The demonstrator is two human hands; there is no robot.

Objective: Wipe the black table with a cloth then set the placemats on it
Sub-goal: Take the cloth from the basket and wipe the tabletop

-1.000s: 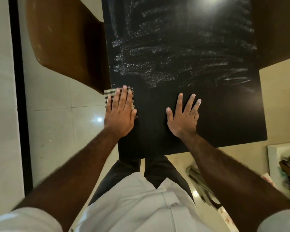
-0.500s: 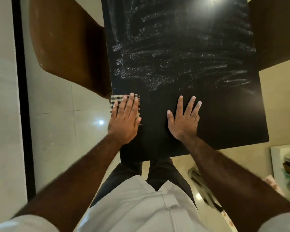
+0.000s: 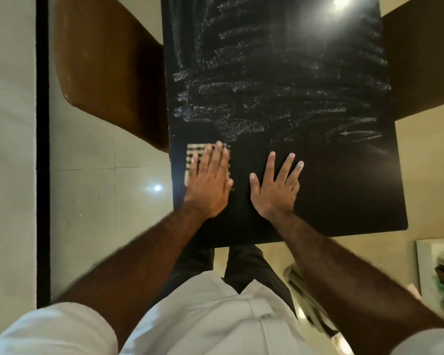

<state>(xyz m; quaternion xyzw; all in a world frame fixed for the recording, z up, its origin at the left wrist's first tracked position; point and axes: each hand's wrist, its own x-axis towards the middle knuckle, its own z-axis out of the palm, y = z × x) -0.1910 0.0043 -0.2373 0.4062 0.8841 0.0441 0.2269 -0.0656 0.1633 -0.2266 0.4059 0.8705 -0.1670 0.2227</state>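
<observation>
- Pressing flat on the cloth (image 3: 193, 156), the left hand (image 3: 208, 184) lies palm down with its fingers straight and close together; its grip is not closed round anything, only laid open on top.
- The cloth is a checked one, light with dark stripes, lying on the bench (image 3: 344, 180) near its left edge, in the near part of the top; most of it is hidden under the hand, and only its far and left parts show.
- The right hand (image 3: 276, 187) rests palm down just beside the left one, straight on the bare bench, fingers spread wide, its grip open and empty.
- The bench top is black; pale streaks (image 3: 267, 98) cover its far part, while the near part around both hands looks plain dark, and a bright glare (image 3: 340, 1) sits at the far edge.
- A brown chair (image 3: 108, 73) stands at the left side of the bench, and another brown chair (image 3: 426, 60) at the right.
- The floor (image 3: 100, 201) is of pale tiles.
- No placemats can be made out on the bench.
</observation>
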